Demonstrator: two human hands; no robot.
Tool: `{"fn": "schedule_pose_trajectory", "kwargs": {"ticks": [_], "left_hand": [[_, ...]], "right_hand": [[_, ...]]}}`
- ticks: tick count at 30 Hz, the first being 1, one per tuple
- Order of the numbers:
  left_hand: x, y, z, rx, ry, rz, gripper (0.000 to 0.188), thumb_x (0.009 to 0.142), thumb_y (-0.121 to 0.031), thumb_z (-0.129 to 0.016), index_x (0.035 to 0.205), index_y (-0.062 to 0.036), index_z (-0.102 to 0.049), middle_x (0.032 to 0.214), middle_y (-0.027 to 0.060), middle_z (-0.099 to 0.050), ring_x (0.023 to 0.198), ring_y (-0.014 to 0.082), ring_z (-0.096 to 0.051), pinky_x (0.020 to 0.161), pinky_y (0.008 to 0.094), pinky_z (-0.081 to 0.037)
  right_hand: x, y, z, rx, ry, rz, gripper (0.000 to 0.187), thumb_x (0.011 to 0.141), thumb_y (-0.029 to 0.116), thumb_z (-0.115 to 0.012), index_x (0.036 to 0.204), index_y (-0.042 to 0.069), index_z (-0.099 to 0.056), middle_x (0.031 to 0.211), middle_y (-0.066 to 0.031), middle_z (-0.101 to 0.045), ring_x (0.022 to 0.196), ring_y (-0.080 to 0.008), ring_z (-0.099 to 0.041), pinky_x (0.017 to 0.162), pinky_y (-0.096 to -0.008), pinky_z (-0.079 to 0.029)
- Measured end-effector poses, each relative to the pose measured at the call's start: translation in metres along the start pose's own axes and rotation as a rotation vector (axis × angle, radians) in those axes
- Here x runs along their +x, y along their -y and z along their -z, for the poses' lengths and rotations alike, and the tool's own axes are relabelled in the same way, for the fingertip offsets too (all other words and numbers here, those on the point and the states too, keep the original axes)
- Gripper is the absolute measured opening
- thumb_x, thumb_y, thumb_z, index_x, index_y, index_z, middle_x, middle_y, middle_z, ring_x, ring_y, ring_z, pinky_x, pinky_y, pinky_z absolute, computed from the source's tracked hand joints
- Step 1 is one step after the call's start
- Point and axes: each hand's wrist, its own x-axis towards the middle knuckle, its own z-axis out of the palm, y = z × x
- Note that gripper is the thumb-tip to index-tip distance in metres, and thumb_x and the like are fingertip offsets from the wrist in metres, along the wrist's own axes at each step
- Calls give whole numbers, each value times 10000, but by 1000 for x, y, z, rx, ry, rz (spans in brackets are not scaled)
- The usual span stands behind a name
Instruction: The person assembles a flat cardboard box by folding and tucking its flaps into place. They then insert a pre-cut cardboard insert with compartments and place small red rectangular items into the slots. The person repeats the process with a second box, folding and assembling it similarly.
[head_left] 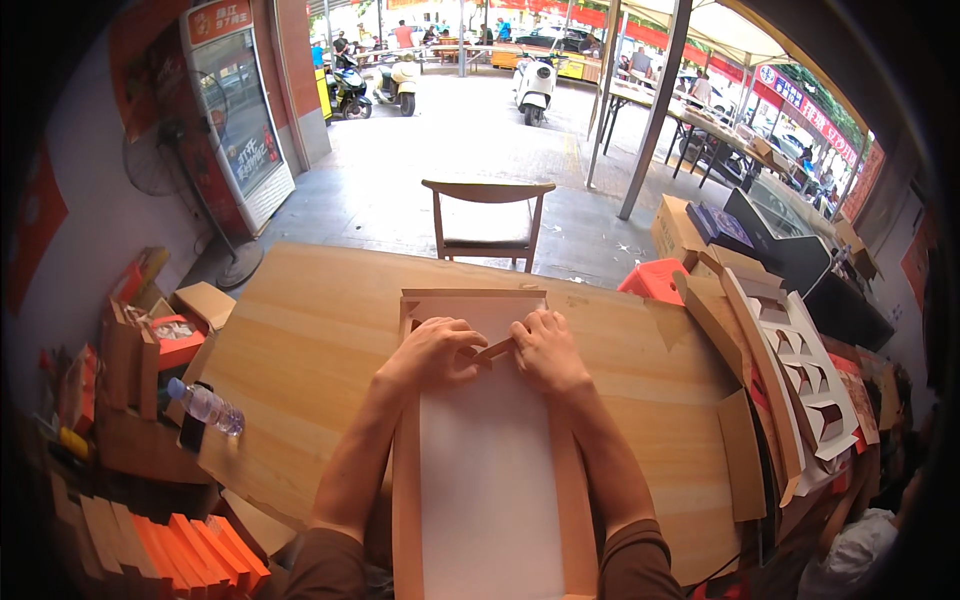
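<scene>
A long, shallow cardboard box with a white inside and brown side walls lies lengthwise in front of me, its far end on the wooden table. Both forearms reach over its sides. Near the far end, a narrow brown cardboard strip spans the gap between my hands. My left hand has its fingers curled at the strip's left end, and my right hand pinches the right end. I cannot tell whether the strip is joined to the box. My fingers partly hide the far wall.
A plastic bottle lies at the table's left edge. Orange boxes stand at lower left. Cardboard with white cut-out inserts leans at right. Beyond the table are a wooden chair, a red stool and a standing fan.
</scene>
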Motion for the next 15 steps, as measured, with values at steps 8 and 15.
{"fn": "schedule_pose_trajectory", "kwargs": {"ticks": [8,15], "left_hand": [[-5,13,-5,308,-63,75,122,920,-257,-767,919,-156,-835,930,59,-746,1007,271,-709,1013,429,-510],[-9,18,-1,396,-65,148,137,930,-254,-749,917,-135,-816,969,70,-737,1061,276,-687,1080,443,-474]], "right_hand": [[-4,-4,14,101,76,-30,640,980,158,-666,1597,125,-498,1519,-156,-540,1497,-331,-441,1276,-515,-316],[-7,-7,28,-15,132,113,822,965,146,-683,1713,250,-360,1659,-142,-436,1569,-350,-366,1278,-559,-313]]}}
